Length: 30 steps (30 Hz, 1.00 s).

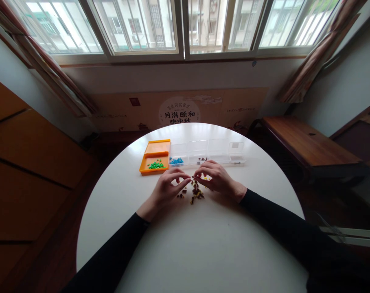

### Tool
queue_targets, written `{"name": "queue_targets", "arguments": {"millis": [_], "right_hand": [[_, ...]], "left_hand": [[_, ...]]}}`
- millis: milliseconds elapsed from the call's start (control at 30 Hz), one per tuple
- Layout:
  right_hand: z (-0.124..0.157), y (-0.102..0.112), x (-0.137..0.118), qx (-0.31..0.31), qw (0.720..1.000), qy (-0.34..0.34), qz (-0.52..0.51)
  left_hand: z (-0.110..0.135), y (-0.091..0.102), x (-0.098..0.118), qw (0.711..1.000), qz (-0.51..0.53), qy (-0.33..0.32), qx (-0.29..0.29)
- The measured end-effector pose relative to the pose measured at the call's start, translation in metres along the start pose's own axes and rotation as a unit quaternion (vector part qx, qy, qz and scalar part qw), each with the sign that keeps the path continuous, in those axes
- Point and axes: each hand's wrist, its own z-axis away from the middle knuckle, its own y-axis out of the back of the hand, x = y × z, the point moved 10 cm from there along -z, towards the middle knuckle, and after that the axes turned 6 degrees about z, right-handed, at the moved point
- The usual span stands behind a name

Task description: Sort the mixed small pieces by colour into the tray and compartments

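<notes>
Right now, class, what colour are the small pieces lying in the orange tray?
Green: the small pieces in the orange tray show best in the head view, the only one.

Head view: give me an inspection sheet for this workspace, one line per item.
Surface: round white table, bare toward the near edge.
Job's things: pile of small dark and yellow pieces; orange tray with green pieces; clear compartment box with blue pieces and a few dark ones.
Clutter: nothing seen.
Hands: left hand and right hand over the pile, fingertips pinched; too small to tell what they hold.
Cables: nothing seen.
Surroundings: windows, wooden bench, printed cardboard against the wall.
</notes>
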Motion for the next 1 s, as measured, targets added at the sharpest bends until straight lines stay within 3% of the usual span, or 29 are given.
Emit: {"name": "queue_targets", "arguments": {"millis": [200, 367, 633, 833, 1000], "right_hand": [[0.011, 0.026, 0.052, 0.105, 0.975, -0.167, 0.101], [0.017, 0.030, 0.070, 0.121, 0.961, -0.208, 0.134], [0.017, 0.024, 0.065, 0.093, 0.970, -0.208, 0.081], [0.011, 0.015, 0.047, 0.040, 0.989, -0.139, 0.023], [0.009, 0.007, 0.039, 0.006, 0.993, -0.114, 0.001]], "left_hand": [[0.001, 0.008, -0.006, 0.996, -0.085, 0.009, 0.000], [0.003, 0.010, -0.010, 0.994, -0.109, 0.015, 0.003], [0.005, 0.015, -0.019, 0.992, -0.115, 0.005, -0.045], [0.005, 0.015, -0.017, 0.990, -0.085, 0.001, -0.111], [0.004, 0.014, -0.011, 0.990, -0.049, 0.011, -0.135]]}}
